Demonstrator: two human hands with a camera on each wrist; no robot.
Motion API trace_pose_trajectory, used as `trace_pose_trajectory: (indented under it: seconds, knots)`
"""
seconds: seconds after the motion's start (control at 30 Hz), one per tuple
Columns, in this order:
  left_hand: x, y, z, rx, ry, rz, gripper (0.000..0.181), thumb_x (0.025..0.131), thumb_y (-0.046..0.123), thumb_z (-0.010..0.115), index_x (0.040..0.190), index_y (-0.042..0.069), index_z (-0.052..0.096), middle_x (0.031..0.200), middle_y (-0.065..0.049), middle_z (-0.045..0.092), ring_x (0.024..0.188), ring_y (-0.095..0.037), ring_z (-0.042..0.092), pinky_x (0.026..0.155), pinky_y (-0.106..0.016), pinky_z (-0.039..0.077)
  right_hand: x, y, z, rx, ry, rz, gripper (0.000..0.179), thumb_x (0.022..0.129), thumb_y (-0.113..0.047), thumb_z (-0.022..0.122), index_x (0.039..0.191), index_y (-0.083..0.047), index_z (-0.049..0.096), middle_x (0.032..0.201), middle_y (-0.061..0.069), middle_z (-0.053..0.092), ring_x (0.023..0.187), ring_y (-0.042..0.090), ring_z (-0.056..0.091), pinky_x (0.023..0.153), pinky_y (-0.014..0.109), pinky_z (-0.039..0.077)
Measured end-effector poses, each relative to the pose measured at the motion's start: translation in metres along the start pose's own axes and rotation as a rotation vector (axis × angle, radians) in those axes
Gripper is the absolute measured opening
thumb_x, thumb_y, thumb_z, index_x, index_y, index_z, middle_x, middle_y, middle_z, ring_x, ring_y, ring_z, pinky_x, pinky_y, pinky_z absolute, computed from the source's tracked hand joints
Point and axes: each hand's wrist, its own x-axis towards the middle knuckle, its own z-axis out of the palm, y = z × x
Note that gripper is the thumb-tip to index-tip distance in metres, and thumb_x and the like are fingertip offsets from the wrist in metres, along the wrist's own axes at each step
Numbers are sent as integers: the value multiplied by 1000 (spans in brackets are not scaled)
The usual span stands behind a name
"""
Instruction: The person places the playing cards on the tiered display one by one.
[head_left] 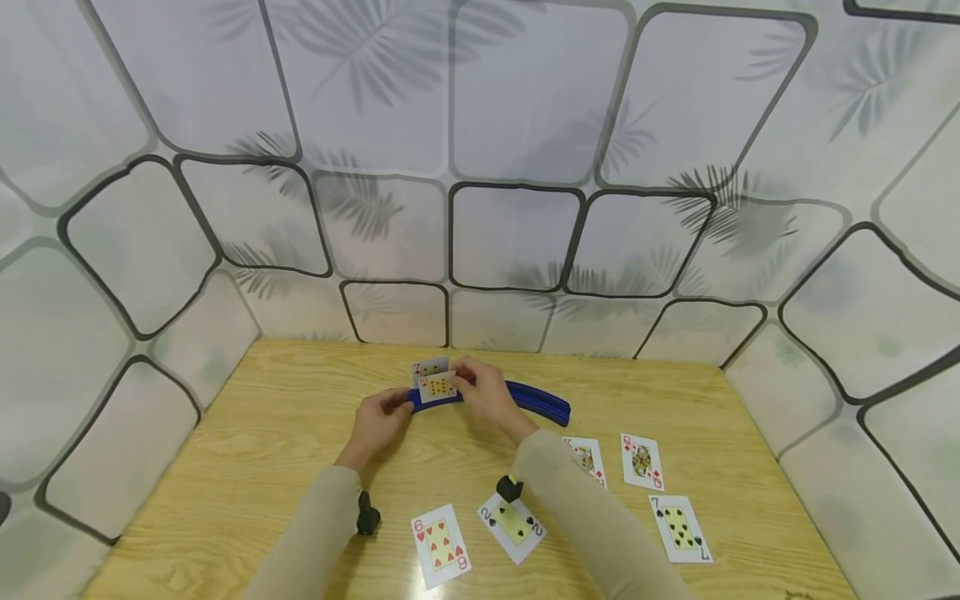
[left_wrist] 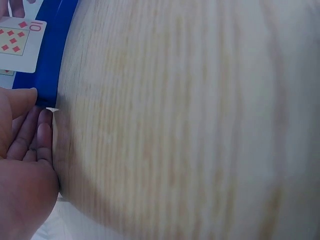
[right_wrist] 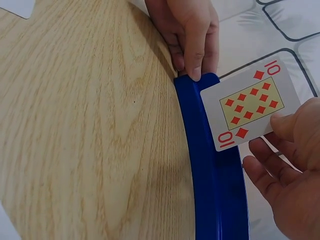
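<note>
My right hand (head_left: 487, 396) pinches a ten of diamonds (right_wrist: 250, 105) between thumb and fingers. The card's lower edge meets the groove of a curved blue card holder (head_left: 540, 402) near its left end. Holding that end is my left hand (head_left: 378, 421), its thumb on top in the right wrist view. Behind the ten stands another card (head_left: 430, 364) in the holder, partly covered by it. In the left wrist view the ten (left_wrist: 20, 45) overlaps the blue holder (left_wrist: 50, 65), close above the left thumb.
Face-up cards lie nearer on the wooden table (head_left: 285, 433): six of hearts (head_left: 440, 546), two of spades (head_left: 512, 529), seven of spades (head_left: 681, 530), queen of diamonds (head_left: 641, 461). A diamond face card (head_left: 590, 458) is partly under the right sleeve. A patterned wall (head_left: 517, 237) rises behind the table.
</note>
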Motion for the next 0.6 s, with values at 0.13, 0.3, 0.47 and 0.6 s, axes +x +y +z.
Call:
trace_pose_trajectory:
  seconds: [0.13,0.3,0.47,0.6]
  knots:
    - [1,-1,0,-7,-1,-6,28,101,4,66,128,-2,73,121,-20,76,109,-27,70,92,-29,56,2,-2,1,8,4,14,12,106,-14,63,115,-11,72,109,8,75,100,23,71,83,34,61]
    - [1,-1,0,-7,1,2,29,101,4,66,128,-4,72,122,-22,75,110,-31,71,96,-37,57,4,-3,2,20,0,36,13,107,-15,63,116,-12,71,111,8,75,105,26,72,85,37,61]
    - [1,-1,0,-10,3,8,29,101,4,67,128,-4,72,122,-22,75,111,-33,71,98,-42,58,5,-3,3,22,-7,42,13,106,-15,63,117,-12,70,112,8,75,107,26,72,87,38,62]
    - [2,-2,0,-9,2,1,28,101,5,67,128,-3,72,122,-21,75,109,-30,71,96,-38,59,5,-3,4,19,-13,23,12,106,-13,63,116,-11,71,111,10,75,105,26,72,86,38,62]
